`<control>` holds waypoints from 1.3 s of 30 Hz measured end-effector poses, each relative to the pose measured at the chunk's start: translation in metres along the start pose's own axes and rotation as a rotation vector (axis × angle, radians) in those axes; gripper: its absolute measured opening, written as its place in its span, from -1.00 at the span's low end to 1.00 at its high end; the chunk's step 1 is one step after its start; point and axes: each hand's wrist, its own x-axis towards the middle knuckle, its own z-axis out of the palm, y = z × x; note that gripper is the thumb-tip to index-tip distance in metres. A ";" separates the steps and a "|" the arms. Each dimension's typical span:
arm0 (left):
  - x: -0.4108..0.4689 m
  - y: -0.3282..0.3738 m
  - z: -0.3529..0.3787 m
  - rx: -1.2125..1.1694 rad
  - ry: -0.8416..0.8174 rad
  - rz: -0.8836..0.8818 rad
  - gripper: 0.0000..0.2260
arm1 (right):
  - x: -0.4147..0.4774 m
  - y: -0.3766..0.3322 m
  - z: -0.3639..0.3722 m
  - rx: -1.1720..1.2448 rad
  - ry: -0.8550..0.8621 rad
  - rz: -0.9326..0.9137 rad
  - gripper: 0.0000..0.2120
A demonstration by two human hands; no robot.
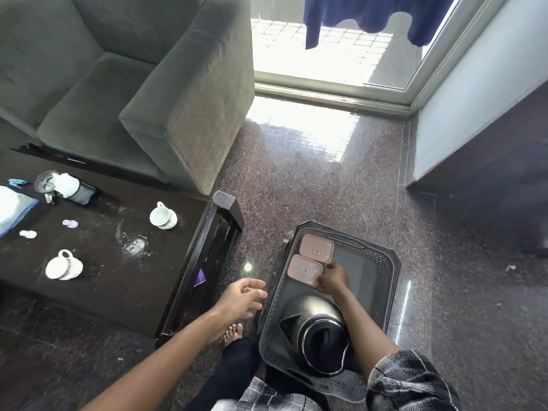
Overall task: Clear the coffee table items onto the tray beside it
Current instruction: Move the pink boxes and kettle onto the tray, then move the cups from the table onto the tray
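A dark grey perforated tray (382, 280) sits on the floor right of the coffee table (124, 289). On it lie two pink lidded boxes, one farther (315, 247) and one nearer (304, 269), with a steel kettle (317, 330) at the near end. My right hand (332, 280) grips the right edge of the nearer box. My left hand (241, 295) hovers with relaxed fingers between table and tray, holding nothing. On the table stand two white cups (163, 216) (63, 266), a clear glass (135, 246), a black mesh holder (78, 191) and small bottles (70, 223).
A grey sofa (127, 84) stands behind the table. A balcony door (332, 54) opens ahead, with a white wall panel (474, 99) on the right. My bare foot (234, 332) rests on the granite floor between table and tray. A white and blue bag (13, 207) lies at the table's left edge.
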 end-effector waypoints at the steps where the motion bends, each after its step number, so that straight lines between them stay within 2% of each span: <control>1: -0.001 -0.001 0.000 -0.001 0.002 -0.002 -0.83 | -0.009 -0.006 -0.002 -0.007 0.010 -0.007 -0.53; 4: -0.002 -0.003 0.001 -0.001 0.006 -0.002 -0.84 | -0.056 -0.034 -0.013 -0.048 0.031 -0.030 -0.55; 11: -0.004 -0.004 0.000 0.001 0.006 0.014 -0.82 | -0.033 -0.018 -0.009 0.018 -0.026 -0.006 -0.50; 14: -0.004 -0.005 0.000 -0.015 0.008 0.019 -0.81 | -0.081 -0.041 -0.023 0.032 -0.021 -0.005 -0.71; 16: -0.005 -0.005 -0.003 -0.026 0.006 0.028 -0.82 | -0.097 -0.050 -0.031 0.012 0.098 -0.009 -0.86; 19: -0.006 -0.008 -0.010 -0.055 -0.001 0.054 -0.85 | -0.117 -0.061 -0.039 0.007 0.207 -0.086 -0.82; 23: -0.016 -0.014 -0.029 -0.141 0.022 0.097 -0.87 | -0.163 -0.082 -0.031 0.068 0.106 -0.274 -0.88; 29: -0.034 -0.054 -0.085 -0.318 0.094 0.111 -0.86 | -0.247 -0.115 0.049 0.110 -0.106 -0.439 -0.87; 36: -0.072 -0.153 -0.189 -0.510 0.219 0.140 -0.88 | -0.340 -0.111 0.201 -0.120 -0.338 -0.502 -0.77; 39: -0.091 -0.199 -0.239 -0.610 0.265 0.155 -0.87 | -0.377 -0.101 0.263 -0.241 -0.449 -0.510 -0.78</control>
